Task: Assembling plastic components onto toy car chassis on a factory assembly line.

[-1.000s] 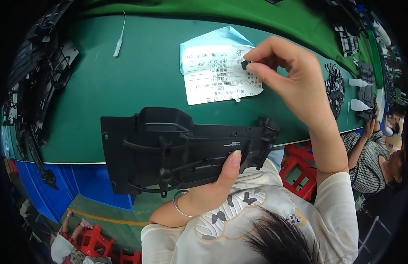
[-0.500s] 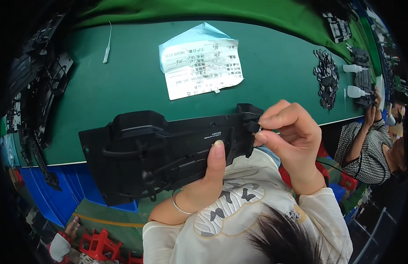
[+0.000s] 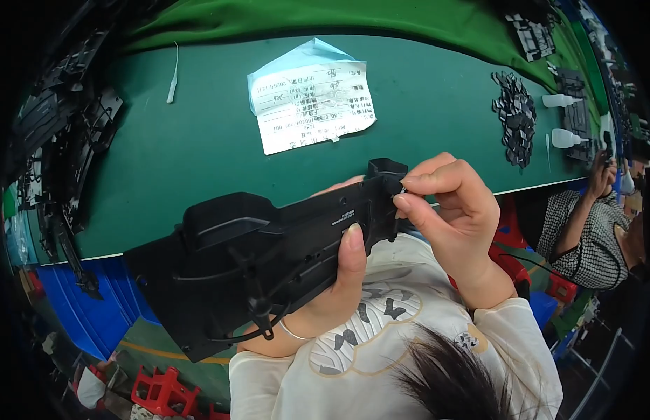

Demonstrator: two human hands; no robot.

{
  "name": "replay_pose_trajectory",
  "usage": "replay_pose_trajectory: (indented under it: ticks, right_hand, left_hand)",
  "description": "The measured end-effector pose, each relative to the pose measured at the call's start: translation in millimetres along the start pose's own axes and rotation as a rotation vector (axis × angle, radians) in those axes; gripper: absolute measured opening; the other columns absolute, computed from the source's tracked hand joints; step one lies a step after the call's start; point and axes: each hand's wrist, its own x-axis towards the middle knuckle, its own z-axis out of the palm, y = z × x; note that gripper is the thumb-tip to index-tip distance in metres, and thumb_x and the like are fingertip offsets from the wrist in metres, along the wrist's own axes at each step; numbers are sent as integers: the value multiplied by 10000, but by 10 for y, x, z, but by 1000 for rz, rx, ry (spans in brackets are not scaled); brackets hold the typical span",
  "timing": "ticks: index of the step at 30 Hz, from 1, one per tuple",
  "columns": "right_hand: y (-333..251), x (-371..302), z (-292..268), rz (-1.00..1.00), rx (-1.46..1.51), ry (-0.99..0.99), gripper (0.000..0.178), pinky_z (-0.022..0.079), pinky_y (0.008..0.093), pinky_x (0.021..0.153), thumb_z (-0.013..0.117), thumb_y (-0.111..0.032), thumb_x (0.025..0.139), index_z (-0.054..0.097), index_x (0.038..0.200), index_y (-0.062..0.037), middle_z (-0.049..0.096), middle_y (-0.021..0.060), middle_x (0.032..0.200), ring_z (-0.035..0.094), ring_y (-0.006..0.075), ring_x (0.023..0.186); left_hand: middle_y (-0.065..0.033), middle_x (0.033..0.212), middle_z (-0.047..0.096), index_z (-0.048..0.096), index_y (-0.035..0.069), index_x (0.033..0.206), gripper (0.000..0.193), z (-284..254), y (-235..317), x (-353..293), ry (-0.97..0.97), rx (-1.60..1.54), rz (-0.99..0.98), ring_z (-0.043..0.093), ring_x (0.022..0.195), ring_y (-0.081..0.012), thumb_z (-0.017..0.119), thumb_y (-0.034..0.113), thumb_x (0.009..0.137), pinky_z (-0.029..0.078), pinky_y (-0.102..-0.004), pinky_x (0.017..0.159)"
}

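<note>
A long black moulded plastic panel is held up in front of me, tilted so its right end is higher. My left hand grips it from below, the thumb pressed on its near face and fingers partly seen behind the far edge. At the panel's right end, my right hand pinches a small dark piece between thumb and forefinger. That piece touches or nearly touches the panel's corner; the fingertips mostly hide it.
A printed paper sheet lies on blue paper on the green table. Small black parts are heaped at right, near white bottles. Black panels are stacked left; blue bins stand below. A co-worker's sleeve shows at right.
The panel has tilted more, its left end dropping nearer me. My right hand has moved slightly left and up with the panel's right end. Fingers now show behind the panel's far edge.
</note>
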Motion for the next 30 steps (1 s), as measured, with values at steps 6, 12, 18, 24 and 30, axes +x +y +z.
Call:
replay_pose_trajectory:
  ticks: [6,12,18,24,30]
  right_hand:
    - [-2,4,6,-14,-72,23,157,425,187,488,611,92,601,524,712,23,534,82,679,520,114,567]
    - [-22,13,13,-52,-130,-2,154,431,191,485,605,95,603,519,709,25,530,89,675,522,121,566]
    - [-33,51,-9,-85,-155,-51,146,428,197,470,597,92,611,514,714,31,522,82,664,522,124,559]
    - [-44,71,-45,34,-112,-102,126,416,198,468,591,79,626,522,722,34,519,71,665,514,116,542]
    - [-57,95,-52,96,-84,-120,124,410,194,476,590,73,630,526,730,38,516,61,657,509,105,538]
  left_hand:
    - [-174,986,496,458,-70,1001,297,-10,181,42,38,-62,-125,509,875,-210,434,124,778,399,-280,760]
    - [-167,982,495,462,-63,999,286,33,2,-68,82,-33,-58,500,889,-211,444,105,768,391,-279,772]
    - [-162,974,497,469,-59,989,275,-28,97,4,-11,-11,-126,499,887,-214,444,101,766,392,-279,766]
    - [-155,936,518,463,-63,995,293,66,29,-61,28,-121,-139,516,847,-203,435,125,773,401,-274,741]
    - [-155,920,526,467,-72,988,296,102,16,-85,95,-252,-185,523,826,-201,425,132,779,402,-270,727]
